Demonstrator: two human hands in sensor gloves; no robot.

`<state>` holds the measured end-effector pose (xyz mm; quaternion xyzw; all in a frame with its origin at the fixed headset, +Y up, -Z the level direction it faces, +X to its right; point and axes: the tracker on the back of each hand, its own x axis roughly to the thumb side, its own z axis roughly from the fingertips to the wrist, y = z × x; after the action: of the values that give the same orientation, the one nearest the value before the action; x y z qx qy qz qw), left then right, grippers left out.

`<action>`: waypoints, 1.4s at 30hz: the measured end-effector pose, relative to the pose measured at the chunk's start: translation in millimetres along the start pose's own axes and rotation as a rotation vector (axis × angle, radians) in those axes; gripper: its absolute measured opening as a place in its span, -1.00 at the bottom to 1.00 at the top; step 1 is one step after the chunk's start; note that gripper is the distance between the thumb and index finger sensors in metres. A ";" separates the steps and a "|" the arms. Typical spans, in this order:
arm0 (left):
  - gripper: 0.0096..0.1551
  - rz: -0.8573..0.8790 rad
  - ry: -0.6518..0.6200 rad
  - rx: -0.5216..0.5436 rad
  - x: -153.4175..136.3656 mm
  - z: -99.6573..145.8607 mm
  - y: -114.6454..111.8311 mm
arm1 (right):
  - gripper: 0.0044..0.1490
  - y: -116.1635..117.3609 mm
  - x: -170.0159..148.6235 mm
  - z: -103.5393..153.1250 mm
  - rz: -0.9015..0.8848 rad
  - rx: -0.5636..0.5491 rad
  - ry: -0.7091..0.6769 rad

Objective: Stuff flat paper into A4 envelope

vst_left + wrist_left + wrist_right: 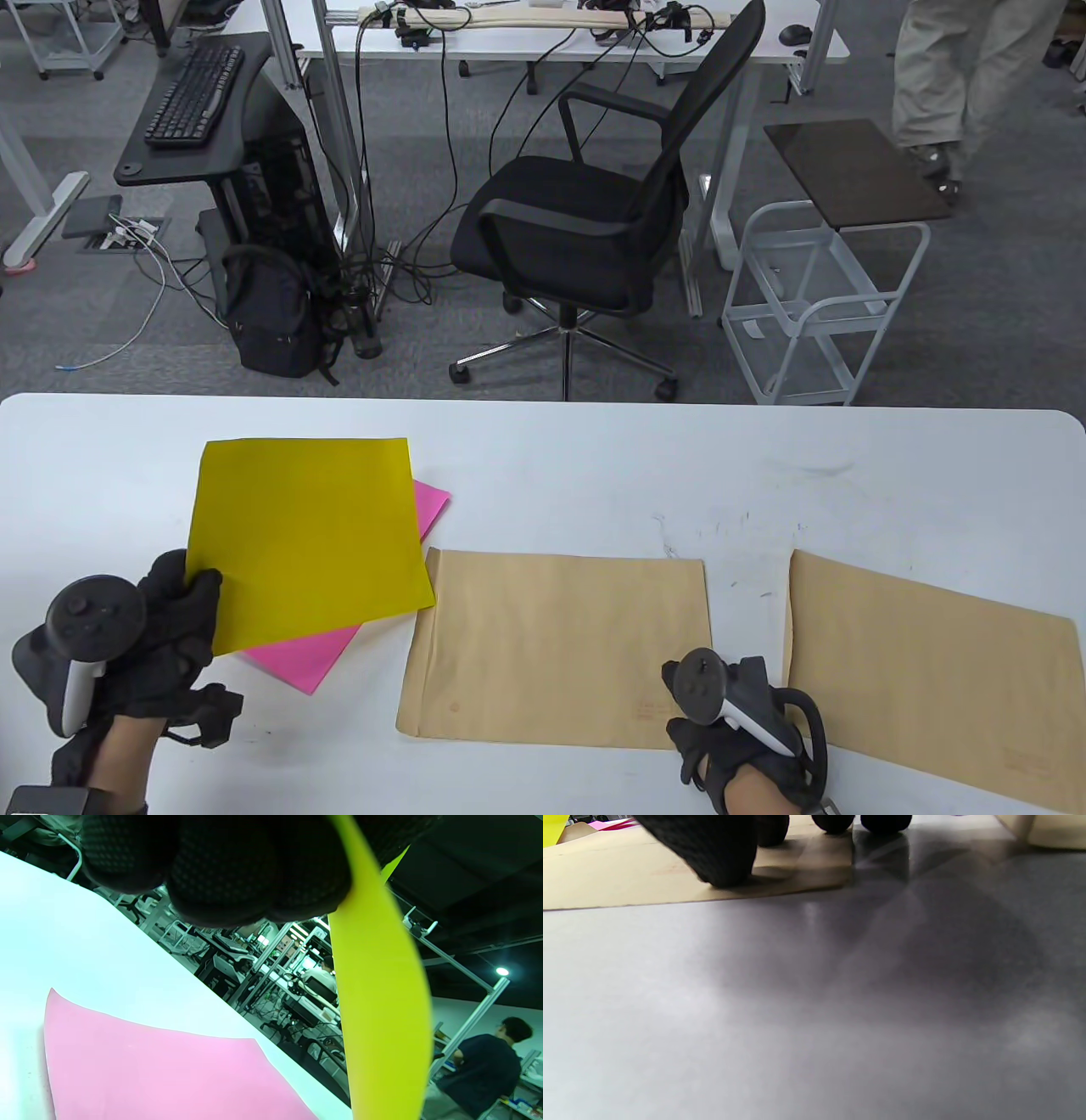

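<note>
Left grip: the left hand [170,628] pinches the near-left corner of the yellow sheet [310,539], thumb on top, fingers [220,870] closed under it; the sheet is lifted off the surface [594,458] and bows in the left wrist view.
Right grip: the right hand [738,747] rests fingertips [721,853] down on the near-right corner of the middle envelope [560,649]; nothing is held, and how far the fingers spread cannot be told.
Yellow sheet: extends up and right from the left grip, its right corner just over the envelope's left end.
Pink sheet [322,645]: flat on the surface just right of the left grip, mostly under the yellow sheet and touching the envelope's left edge.
Second envelope [925,671]: just right of the right grip, apart from the first, slightly skewed.
Materials: both envelopes are flat tan kraft paper with faint red print; the sheets are thin, plain, matte; the surface is smooth white with faint scuffs; the gloves are black knit.
</note>
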<state>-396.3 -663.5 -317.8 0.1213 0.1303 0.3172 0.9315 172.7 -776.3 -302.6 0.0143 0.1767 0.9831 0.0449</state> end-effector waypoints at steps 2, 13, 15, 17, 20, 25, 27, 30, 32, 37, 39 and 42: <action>-0.53 0.030 0.016 -0.016 -2.7 -1.2 -0.3 | -0.17 0.0 0.0 0.0 0.000 0.001 0.000; -0.53 -0.011 0.037 -0.112 -7.6 -6.6 -7.3 | -0.17 -0.1 0.1 0.0 0.001 0.004 0.002; -0.53 -0.016 0.050 -0.151 -10.1 -8.7 -9.1 | -0.17 -0.1 0.2 0.0 0.001 0.005 0.003; -0.53 -0.020 0.065 -0.203 -12.9 -10.8 -10.7 | -0.17 -0.1 0.2 0.0 0.001 0.005 0.003; -0.53 -0.013 0.088 -0.286 -17.7 -14.0 -13.8 | -0.17 -0.1 0.2 0.1 0.003 0.006 0.004; -0.53 -0.033 0.110 -0.374 -23.3 -17.3 -14.1 | -0.17 -0.2 0.4 0.1 0.003 0.008 0.005; -0.53 -0.024 0.121 -0.394 -25.7 -18.5 -13.1 | -0.17 -0.2 0.5 0.2 0.004 0.009 0.006; -0.53 -0.021 0.129 -0.423 -29.2 -19.9 -11.0 | -0.17 -0.2 0.5 0.2 0.004 0.010 0.007; -0.52 -0.031 0.131 -0.470 -32.3 -21.1 -8.9 | -0.17 -0.2 0.6 0.3 0.004 0.013 0.009; -0.53 -0.022 0.122 -0.513 -37.1 -22.9 -8.5 | -0.17 -0.2 0.7 0.3 0.004 0.019 0.009; -0.53 -0.022 0.124 -0.510 -37.6 -23.1 -9.4 | -0.17 -0.1 0.6 0.3 0.002 0.019 0.009; -0.53 -0.019 0.123 -0.514 -37.7 -23.1 -11.7 | -0.17 -0.1 0.6 0.2 0.001 0.019 0.009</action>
<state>-425.9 -692.6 -336.8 -0.1398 0.1028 0.3379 0.9251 172.1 -776.1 -302.5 0.0105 0.1863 0.9815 0.0436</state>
